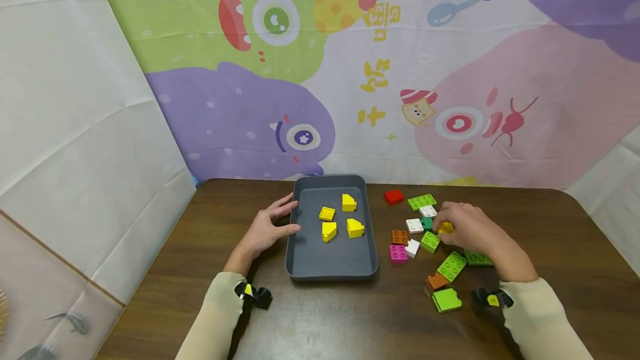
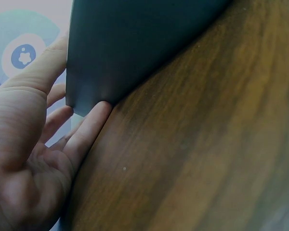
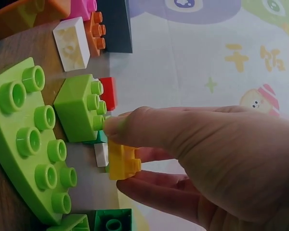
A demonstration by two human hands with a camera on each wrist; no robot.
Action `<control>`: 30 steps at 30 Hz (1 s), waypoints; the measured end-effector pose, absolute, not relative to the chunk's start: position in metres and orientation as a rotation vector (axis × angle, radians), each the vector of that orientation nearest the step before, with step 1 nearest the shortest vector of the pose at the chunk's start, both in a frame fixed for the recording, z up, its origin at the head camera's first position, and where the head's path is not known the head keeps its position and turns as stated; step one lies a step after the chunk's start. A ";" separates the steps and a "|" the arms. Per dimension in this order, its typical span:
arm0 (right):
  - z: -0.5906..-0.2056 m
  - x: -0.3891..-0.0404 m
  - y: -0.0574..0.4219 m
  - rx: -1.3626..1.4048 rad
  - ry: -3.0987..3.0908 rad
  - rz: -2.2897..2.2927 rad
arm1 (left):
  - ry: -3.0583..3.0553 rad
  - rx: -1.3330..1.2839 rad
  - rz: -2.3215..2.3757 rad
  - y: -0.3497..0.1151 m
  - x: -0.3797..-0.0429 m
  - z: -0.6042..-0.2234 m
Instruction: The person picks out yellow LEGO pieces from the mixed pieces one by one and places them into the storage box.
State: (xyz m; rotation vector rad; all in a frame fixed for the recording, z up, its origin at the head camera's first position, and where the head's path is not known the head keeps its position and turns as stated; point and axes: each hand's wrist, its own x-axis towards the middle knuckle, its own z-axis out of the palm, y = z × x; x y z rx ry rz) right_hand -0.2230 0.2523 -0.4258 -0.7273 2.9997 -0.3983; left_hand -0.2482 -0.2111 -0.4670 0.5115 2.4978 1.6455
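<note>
A dark grey tray (image 1: 332, 268) holds several yellow toy bricks, one of them a flat square yellow brick (image 1: 327, 214). At the tray's left side is my left hand (image 1: 265, 232), thumb and fingers extended along the rim; in the left wrist view its fingertips touch the tray's outer wall (image 2: 130, 43). Over the pile on the right, my right hand (image 1: 467, 229) pinches a yellow brick (image 3: 121, 161) between thumb and fingers. Close beside that brick sits a light green brick (image 3: 77, 110), with a dark green brick (image 1: 427, 224) nearby.
Right of the tray lie a red brick (image 1: 394, 197), a magenta brick (image 1: 398, 254), a brown brick (image 1: 399, 237), white bricks (image 1: 414, 226) and long green bricks (image 1: 452, 266). A lime piece (image 1: 446, 300) is nearest the front. A printed cloth (image 1: 350, 126) hangs behind the wooden table (image 1: 320, 321).
</note>
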 end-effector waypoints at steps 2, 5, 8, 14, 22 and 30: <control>-0.426 -0.223 0.251 -0.728 3.015 -0.394 | 2.496 0.516 1.649 -0.211 -0.248 -0.467; -0.426 -0.223 0.250 -0.725 3.043 -0.390 | 2.492 0.525 1.656 -0.211 -0.248 -0.467; -0.427 -0.223 0.248 -0.715 3.074 -0.390 | 2.491 0.531 1.659 -0.212 -0.248 -0.467; -0.428 -0.224 0.246 -0.694 3.128 -0.386 | 2.488 0.538 1.661 -0.212 -0.248 -0.468; -0.433 -0.227 0.245 -0.817 3.221 -0.432 | 2.482 0.535 1.661 -0.211 -0.249 -0.469; -0.437 -0.229 0.242 -0.903 3.335 -0.503 | 2.490 0.525 1.661 -0.212 -0.250 -0.469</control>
